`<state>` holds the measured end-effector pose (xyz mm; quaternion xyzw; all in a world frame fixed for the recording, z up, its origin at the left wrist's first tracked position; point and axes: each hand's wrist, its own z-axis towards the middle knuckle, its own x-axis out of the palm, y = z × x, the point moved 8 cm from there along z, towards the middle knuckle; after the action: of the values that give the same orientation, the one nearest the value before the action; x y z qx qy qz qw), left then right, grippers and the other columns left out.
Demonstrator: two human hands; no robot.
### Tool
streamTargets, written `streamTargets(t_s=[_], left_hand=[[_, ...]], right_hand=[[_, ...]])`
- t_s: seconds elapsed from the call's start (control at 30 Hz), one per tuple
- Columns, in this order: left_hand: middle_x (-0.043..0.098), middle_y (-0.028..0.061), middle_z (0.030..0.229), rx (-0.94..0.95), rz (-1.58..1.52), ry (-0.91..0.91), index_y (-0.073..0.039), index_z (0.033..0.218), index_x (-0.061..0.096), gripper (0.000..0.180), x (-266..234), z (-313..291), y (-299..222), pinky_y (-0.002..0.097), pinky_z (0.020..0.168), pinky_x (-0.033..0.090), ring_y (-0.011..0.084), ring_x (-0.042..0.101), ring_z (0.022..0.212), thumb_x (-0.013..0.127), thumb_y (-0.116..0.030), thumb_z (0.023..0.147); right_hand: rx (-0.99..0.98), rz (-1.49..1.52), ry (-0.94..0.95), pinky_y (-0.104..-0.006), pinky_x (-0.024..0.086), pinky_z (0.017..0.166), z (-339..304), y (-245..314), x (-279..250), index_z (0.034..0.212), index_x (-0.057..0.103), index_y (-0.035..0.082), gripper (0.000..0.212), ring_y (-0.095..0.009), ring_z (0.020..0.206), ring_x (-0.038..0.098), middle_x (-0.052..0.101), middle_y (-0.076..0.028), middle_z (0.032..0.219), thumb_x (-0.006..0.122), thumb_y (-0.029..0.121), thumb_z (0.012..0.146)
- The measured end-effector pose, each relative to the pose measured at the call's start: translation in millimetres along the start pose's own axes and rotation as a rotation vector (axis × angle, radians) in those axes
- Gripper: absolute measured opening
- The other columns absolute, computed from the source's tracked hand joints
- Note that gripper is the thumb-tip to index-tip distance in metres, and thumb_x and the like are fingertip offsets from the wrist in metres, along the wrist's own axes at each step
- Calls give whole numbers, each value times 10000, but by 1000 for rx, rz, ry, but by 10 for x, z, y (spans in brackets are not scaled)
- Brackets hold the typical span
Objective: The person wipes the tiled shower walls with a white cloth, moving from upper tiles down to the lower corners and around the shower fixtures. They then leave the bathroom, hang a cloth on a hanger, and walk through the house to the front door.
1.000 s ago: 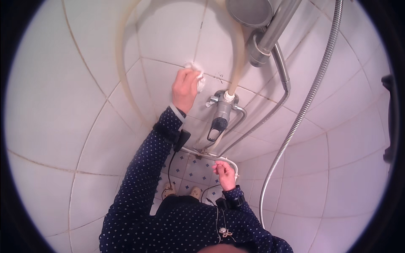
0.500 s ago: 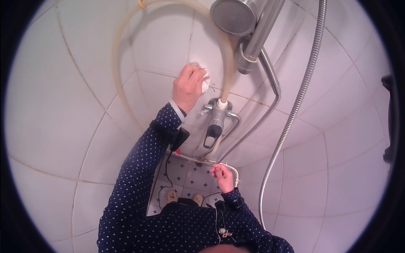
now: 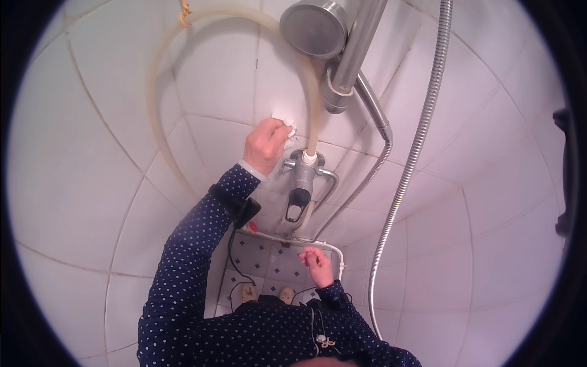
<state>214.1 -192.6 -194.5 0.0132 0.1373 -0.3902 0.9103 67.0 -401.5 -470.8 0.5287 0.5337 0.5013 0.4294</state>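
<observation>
My left hand (image 3: 265,147) is closed round a crumpled white tissue (image 3: 288,129), held at the tiled wall just up and left of the shower mixer tap (image 3: 301,177). Its fingers are bunched together, and part of the tissue sticks out past the fingertips. The tap has a grey metal body and a dark lever pointing down. Lower down, in front of my body, my right hand (image 3: 318,268) hangs in the air with its fingers curled in. Whether anything is in that hand cannot be made out.
A cloudy hose (image 3: 154,104) loops from the tap up the wall. A round shower head (image 3: 313,29), a metal rail (image 3: 359,46) and a ribbed metal hose (image 3: 422,131) are on the right. A white pipe (image 3: 330,246) runs low, above the patterned floor (image 3: 278,263).
My left hand has slid down the wall with the tissue, closer to the tap, and the tissue looks more bunched. My right hand stays low with curled fingers. The view has shifted slightly.
</observation>
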Motion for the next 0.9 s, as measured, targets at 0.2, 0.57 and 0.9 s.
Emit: streamTargets(t_s=[0.2,0.57,0.9], left_hand=[[576,66,839,62,1,243,-59,877,641,232,-33,-82,-163,329,561,505,236,599,691,692,47,677],[561,55,834,32,163,286,-67,843,615,127,-62,-271,-57,329,601,502,220,599,759,634,-18,727],[594,116,836,-284,26,-200,-21,854,629,162,-451,-246,630,334,607,505,251,607,707,686,71,734]], right_hand=[[-128,2,15,-230,485,731,35,93,20,1107,603,0,212,-89,777,589,680,-57,918,489,133,989],[-93,44,109,-226,490,709,72,130,180,1097,602,5,190,-88,761,587,664,-55,904,488,115,991],[-31,-8,-8,-221,485,704,8,-45,-52,1117,610,8,216,-78,746,583,679,-57,903,498,140,987]])
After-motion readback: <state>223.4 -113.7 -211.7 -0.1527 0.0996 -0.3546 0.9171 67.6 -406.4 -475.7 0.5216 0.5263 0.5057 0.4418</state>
